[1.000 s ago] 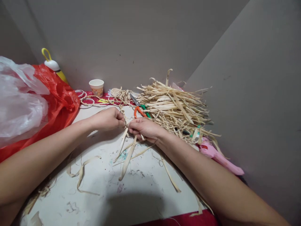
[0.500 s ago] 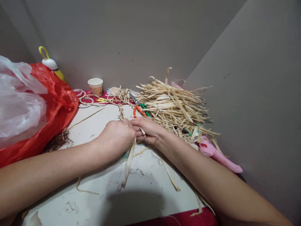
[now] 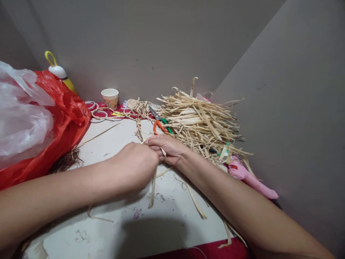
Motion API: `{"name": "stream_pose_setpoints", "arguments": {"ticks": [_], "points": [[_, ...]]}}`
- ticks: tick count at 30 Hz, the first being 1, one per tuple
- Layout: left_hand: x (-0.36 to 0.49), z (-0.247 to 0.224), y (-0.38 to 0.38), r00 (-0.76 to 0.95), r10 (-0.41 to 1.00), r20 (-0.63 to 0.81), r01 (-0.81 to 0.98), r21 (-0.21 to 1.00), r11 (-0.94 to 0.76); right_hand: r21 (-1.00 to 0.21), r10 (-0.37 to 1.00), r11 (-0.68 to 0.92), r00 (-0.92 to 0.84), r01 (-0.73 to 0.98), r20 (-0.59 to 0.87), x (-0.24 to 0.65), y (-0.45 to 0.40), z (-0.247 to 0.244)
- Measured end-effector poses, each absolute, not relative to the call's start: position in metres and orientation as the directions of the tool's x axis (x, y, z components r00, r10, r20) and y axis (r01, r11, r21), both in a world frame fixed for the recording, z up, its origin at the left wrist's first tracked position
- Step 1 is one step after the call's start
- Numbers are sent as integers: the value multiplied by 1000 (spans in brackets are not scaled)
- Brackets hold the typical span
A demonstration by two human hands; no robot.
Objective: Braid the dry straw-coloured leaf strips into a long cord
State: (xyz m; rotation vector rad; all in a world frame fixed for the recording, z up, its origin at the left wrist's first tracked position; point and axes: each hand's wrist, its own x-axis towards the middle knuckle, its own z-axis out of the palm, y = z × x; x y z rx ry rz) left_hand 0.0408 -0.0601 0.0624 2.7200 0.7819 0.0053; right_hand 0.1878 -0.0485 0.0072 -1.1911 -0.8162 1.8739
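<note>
My left hand (image 3: 136,163) is a closed fist, its back to me and slightly blurred. A pale dried-straw strip (image 3: 152,192) hangs below it over the white board; the fingers themselves are mostly hidden. Right against it, my right hand (image 3: 168,148) is closed, pinching straw strips, and one short end (image 3: 163,151) sticks out between its fingers. From the hands a braided straw cord (image 3: 139,130) runs away toward the back of the board. Just beyond the right hand lie scissors (image 3: 159,124) with orange and green handles.
A large heap of dried straw (image 3: 199,117) lies at the back right, beside a pink tool (image 3: 252,180). Further left are a paper cup (image 3: 110,99), white rings (image 3: 99,116), a yellow-and-white bottle (image 3: 58,72) and a red plastic bag (image 3: 71,111). Loose strips litter the white board (image 3: 107,233).
My left hand has moved slightly down and toward me, beside the right hand. The hanging strip has shifted a little right. My right hand has stayed almost still.
</note>
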Motion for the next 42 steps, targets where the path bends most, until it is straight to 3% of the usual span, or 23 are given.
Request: {"name": "stream_pose_setpoints", "arguments": {"ticks": [2,4,7,8,10,13,16,20,24,28,32,42], "points": [[34,78,-48,873,471,-125,474,444,-760,-820,850,-510,-302,-259,-432,189,-48,10],[28,88,-30,817,573,-68,508,554,-660,-825,853,-502,-310,-261,-421,191,-48,13],[22,87,0,613,774,158,590,560,-582,-827,840,-510,-346,-238,-418,192,-47,16],[22,82,8,578,799,166,624,542,-563,-827,835,-513,-359,-230,-418,193,-47,15],[23,70,18,577,817,1,652,601,-462,-828,829,-515,-376,-222,-414,194,-46,14],[29,54,19,667,677,-311,555,813,-173,-838,824,-505,-404,-206,-397,197,-45,10],[34,44,14,741,533,-409,424,900,102,-853,830,-486,-406,-191,-382,199,-44,8],[38,36,13,730,478,-488,383,872,306,-856,827,-490,-396,-163,-398,200,-44,9],[37,35,14,697,494,-520,443,854,273,-862,824,-490,-391,-130,-410,199,-46,11],[33,36,16,708,552,-440,496,867,55,-878,837,-473,-348,-74,-421,196,-48,11],[30,38,19,735,558,-385,530,839,-120,-939,898,-339,-276,59,-342,196,-49,7],[33,29,18,718,510,-473,475,869,137,-925,951,-131,-219,357,-220,198,-50,4]]}}
